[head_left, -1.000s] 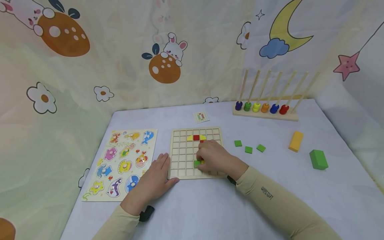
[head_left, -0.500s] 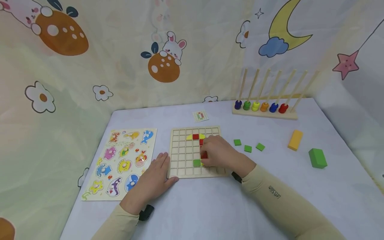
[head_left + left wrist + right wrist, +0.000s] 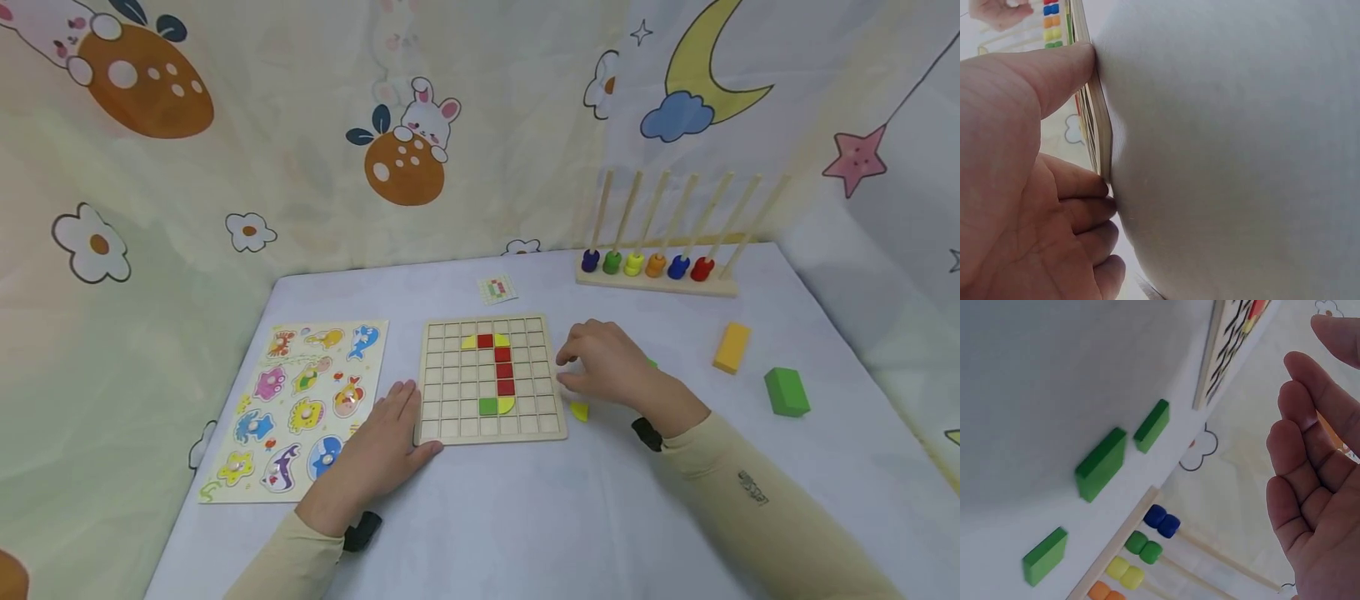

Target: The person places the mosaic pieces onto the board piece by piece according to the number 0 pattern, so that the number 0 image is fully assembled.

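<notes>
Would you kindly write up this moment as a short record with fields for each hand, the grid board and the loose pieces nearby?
Left hand: rests flat on the table, fingers against the grid board's near-left corner.
Right hand: empty, fingers relaxed, above the table just right of the board.
Grid board: wooden; red tiles in a column under a red tile flanked by yellow pieces; green tile and yellow piece at the bottom.
Loose pieces: yellow piece on the table near the right hand; green squares beside the board.
Elsewhere: animal puzzle, bead rack.
</notes>
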Tool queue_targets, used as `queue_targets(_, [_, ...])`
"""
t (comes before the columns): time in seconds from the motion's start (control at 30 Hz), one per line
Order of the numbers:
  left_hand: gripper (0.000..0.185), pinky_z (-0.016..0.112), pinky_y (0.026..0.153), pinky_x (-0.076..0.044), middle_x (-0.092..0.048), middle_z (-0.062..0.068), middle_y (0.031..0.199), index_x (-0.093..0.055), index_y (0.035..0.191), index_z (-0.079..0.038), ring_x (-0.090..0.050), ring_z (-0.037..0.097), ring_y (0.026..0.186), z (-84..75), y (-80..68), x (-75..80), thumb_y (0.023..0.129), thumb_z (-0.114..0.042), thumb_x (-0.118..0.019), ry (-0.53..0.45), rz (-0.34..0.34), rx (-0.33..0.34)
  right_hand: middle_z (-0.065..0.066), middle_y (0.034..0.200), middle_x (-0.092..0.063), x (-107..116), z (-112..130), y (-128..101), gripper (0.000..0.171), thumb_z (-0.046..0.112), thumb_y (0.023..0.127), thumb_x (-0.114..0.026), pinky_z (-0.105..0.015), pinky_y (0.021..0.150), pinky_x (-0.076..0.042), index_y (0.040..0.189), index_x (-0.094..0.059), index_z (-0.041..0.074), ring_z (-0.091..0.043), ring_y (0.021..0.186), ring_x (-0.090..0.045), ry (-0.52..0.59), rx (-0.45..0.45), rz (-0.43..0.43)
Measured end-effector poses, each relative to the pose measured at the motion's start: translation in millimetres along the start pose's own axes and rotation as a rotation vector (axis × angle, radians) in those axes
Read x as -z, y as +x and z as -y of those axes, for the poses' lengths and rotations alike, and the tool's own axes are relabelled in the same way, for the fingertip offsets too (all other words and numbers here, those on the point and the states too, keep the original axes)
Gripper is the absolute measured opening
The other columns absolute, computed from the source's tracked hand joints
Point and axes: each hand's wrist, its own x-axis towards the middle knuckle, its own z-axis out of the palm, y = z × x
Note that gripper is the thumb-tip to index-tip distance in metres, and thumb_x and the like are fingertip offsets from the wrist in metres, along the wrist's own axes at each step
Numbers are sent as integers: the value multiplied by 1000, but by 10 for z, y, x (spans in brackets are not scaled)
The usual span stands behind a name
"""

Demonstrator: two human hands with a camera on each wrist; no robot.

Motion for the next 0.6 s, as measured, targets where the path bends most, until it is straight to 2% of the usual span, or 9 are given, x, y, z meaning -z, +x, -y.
queue_targets(0.33, [97,53,133,-21,-21,16,175,-27,164,0,-14,34,165,12,-7,-1,97,-55,-69,2,-3,-11,3,88,-69,-70,-145,-218,16,28,83,-87,-46,87,-55,94,-84,16,-19,89,-62,-34,20,5])
queue_targets(0.6, [96,53,133,-20,-22,17,175,-27,164,2,-14,35,164,1,-11,6,97,-54,-69,1,-2,-14,6,89,-70,-209,-209,-363,15,29,81,-87,-45,85,-54,91,-83,18,-17,89,-61,-44,45,22])
